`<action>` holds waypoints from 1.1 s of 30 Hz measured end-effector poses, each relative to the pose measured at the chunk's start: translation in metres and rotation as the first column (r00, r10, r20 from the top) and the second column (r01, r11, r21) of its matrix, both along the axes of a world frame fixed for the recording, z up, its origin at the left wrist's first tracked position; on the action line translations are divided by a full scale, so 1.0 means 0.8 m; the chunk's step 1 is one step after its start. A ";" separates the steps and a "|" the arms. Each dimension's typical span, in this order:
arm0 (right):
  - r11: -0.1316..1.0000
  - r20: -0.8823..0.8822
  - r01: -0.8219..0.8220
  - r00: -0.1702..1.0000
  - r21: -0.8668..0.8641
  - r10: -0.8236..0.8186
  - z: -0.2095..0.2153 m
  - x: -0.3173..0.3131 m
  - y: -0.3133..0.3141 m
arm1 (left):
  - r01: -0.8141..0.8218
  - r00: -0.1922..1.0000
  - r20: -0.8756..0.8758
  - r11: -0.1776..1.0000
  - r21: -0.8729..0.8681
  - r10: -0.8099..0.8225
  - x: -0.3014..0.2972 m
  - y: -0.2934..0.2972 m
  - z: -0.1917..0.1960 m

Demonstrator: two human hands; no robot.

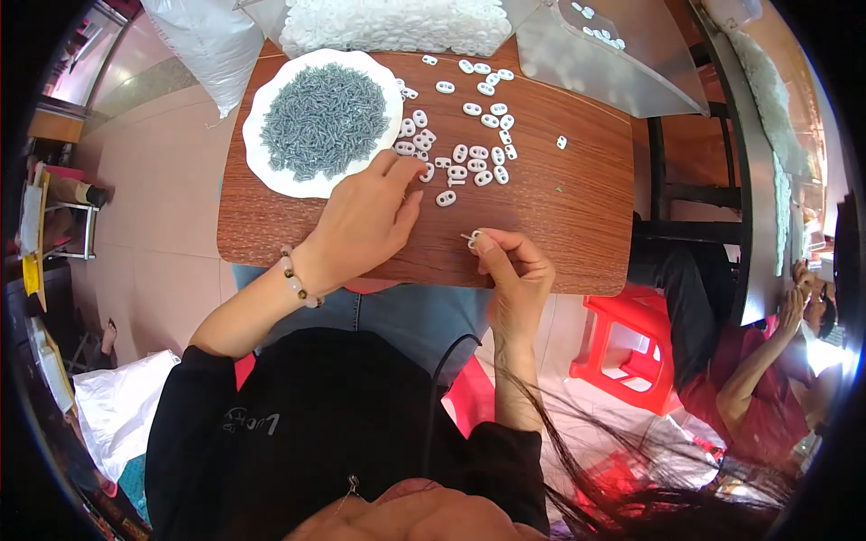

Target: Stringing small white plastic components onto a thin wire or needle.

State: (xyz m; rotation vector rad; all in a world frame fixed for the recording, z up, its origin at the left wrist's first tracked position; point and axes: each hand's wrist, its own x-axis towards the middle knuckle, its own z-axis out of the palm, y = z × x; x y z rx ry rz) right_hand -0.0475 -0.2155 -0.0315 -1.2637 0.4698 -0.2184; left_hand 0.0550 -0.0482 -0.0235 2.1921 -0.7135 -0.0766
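Observation:
My right hand (519,266) pinches a small white plastic piece (475,238) between thumb and fingertips near the table's front edge. A thin pin-like bit sticks out of it to the left. My left hand (365,212) reaches over the table beside the plate, its thumb apart from the fingers. Its fingertips touch or hover over a white two-holed oval piece (428,174); which of the two I cannot tell. Several more such white oval pieces (479,153) lie scattered beyond my hands. A white scalloped plate (257,149) holds a heap of small grey screw-like pins (325,122).
The brown wood-grain table (577,207) carries everything. A clear bin of white pieces (397,25) stands at its far edge, with a translucent tray (586,68) to the right. A red stool (627,347) and another person (758,388) are at the right. A white sack (203,45) stands far left.

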 end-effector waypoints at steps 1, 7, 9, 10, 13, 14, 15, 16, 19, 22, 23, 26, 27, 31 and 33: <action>1.000 0.005 -0.001 1.000 0.000 0.001 0.000 -0.001 -0.001 | 0.008 0.997 0.081 0.999 0.043 -0.012 0.004 -0.004 -0.002; 0.999 0.032 0.033 0.999 -0.010 -0.033 0.003 -0.004 -0.006 | 0.018 0.983 0.178 0.988 0.152 -0.046 0.019 -0.017 -0.009; 0.999 0.013 0.032 0.999 -0.013 -0.031 0.006 -0.005 -0.007 | 0.013 0.980 0.193 0.988 0.151 -0.042 0.021 -0.021 -0.009; 0.999 0.016 0.032 0.999 -0.014 -0.032 0.006 -0.006 -0.007 | 0.008 0.978 0.204 0.989 0.150 -0.039 0.022 -0.024 -0.009; 1.000 0.043 0.024 0.999 0.006 -0.024 0.003 -0.006 -0.006 | -0.023 0.978 0.208 0.976 0.215 -0.023 0.030 -0.030 -0.010; 1.000 0.036 0.017 0.999 0.001 -0.017 0.002 -0.006 -0.005 | -0.028 0.977 0.213 0.976 0.215 -0.019 0.032 -0.032 -0.011; 1.000 0.028 0.012 1.000 -0.006 -0.012 0.002 -0.006 -0.005 | -0.028 0.973 0.230 0.972 0.233 -0.027 0.035 -0.036 -0.012; 1.000 0.031 0.011 0.999 -0.009 -0.010 0.001 -0.007 -0.005 | -0.029 0.968 0.248 0.968 0.251 -0.035 0.038 -0.039 -0.013; 1.000 0.039 -0.006 0.999 -0.016 0.007 0.000 -0.006 -0.005 | -0.014 0.965 0.254 0.955 0.295 -0.064 0.045 -0.045 -0.014; 1.000 0.037 -0.001 0.999 0.003 0.001 0.002 -0.007 -0.004 | -0.013 0.964 0.259 0.967 0.254 -0.055 0.048 -0.044 -0.014; 1.000 0.030 0.004 1.000 -0.008 -0.004 0.003 -0.006 -0.006 | -0.009 0.964 0.258 0.968 0.253 -0.058 0.050 -0.043 -0.013; 1.000 0.022 -0.002 1.000 -0.011 0.003 0.001 -0.006 -0.006 | -0.014 0.960 0.279 0.992 0.126 -0.022 0.052 -0.035 -0.007; 1.000 0.019 -0.003 1.000 -0.010 0.003 0.001 -0.006 -0.006 | 0.048 0.965 0.253 0.994 0.101 -0.072 0.051 -0.034 -0.005; 1.000 0.024 -0.005 1.000 -0.015 0.006 0.001 -0.006 -0.005 | 0.161 0.961 0.203 0.978 0.134 -0.186 0.047 -0.036 -0.006; 1.000 0.017 -0.008 1.000 -0.021 0.009 0.002 -0.006 -0.005 | 0.165 0.956 0.222 0.977 0.139 -0.193 0.048 -0.038 -0.012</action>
